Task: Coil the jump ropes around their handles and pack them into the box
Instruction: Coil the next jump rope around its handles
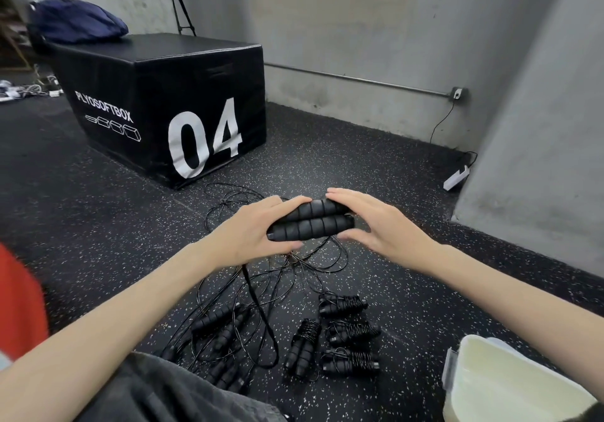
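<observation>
Your left hand (258, 225) and right hand (369, 222) both gripped the paired handles (310, 222), one at each end; rope (261, 291) hung loose to floor (98, 225).

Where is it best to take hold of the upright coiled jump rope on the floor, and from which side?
Grip the coiled jump rope across the bare foam of its two handles, below the wound cord near its top. Come from above with the right hand, fingers on the left flank and thumb on the right. The long sides look free there, while other coiled bundles lie close on its right, so probably a narrow pinch suits.
</observation>
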